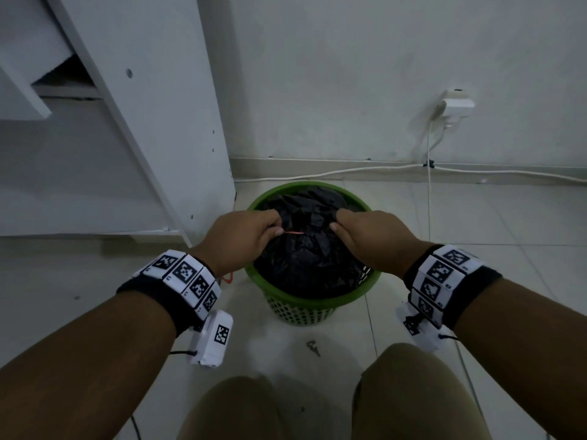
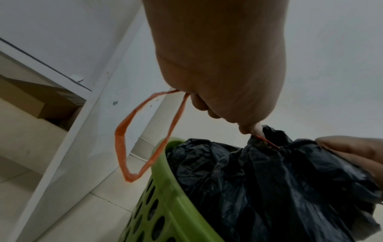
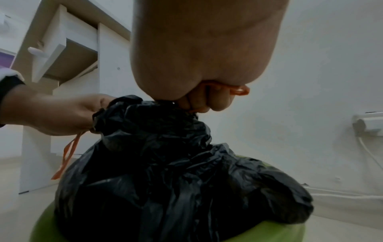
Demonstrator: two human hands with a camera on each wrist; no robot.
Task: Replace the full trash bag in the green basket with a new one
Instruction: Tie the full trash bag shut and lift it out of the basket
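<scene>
A full black trash bag (image 1: 305, 258) bulges out of the green perforated basket (image 1: 313, 301) on the floor by the wall. An orange drawstring (image 1: 293, 232) runs taut across the bag's gathered top between my hands. My left hand (image 1: 251, 231) pinches the drawstring, and a loose orange loop (image 2: 124, 144) hangs from its fist beside the basket (image 2: 165, 204). My right hand (image 1: 359, 231) has its fingers curled round the other drawstring end (image 3: 240, 90), pressed against the bunched neck of the bag (image 3: 165, 163).
A white cabinet (image 1: 165, 128) stands close on the left of the basket. A wall socket with a plug (image 1: 455, 104) and white cables (image 1: 349, 173) run along the skirting behind. My knees (image 1: 409, 395) are just in front, with a small dark object (image 1: 313, 347) on the tiles.
</scene>
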